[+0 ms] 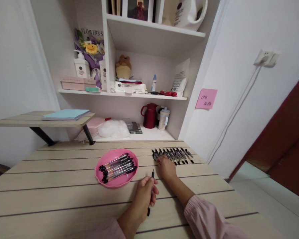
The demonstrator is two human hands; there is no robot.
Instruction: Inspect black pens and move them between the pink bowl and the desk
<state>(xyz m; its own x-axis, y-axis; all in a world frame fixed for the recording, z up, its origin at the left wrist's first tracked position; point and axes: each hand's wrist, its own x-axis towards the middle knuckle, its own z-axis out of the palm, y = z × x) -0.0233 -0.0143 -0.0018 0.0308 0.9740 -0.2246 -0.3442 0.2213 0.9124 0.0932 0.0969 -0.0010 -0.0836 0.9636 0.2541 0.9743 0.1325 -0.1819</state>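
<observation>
My left hand (pixel 145 192) is closed around a pen (pixel 152 174), its bare writing tip pointing away from me and its black end showing below my palm. Farther forward, my right hand (pixel 167 168) has its fingers pinched together at the near left end of a row of black pens (pixel 180 155). What those fingertips hold is hidden. Small black pieces, apparently caps, lie along the near side of the row. Left of my hands, a pink scalloped bowl (pixel 127 181) holds several clear-barrelled pens (pixel 118 168) with black ends.
A raised shelf (pixel 22 122) on black legs carries blue paper (pixel 66 114) at the left. Behind the slatted table (pixel 72 202), a white shelf unit holds a red jug (pixel 149 116), a pale cup (pixel 163 119) and a plastic bag (pixel 114 128). A wall stands close on the right.
</observation>
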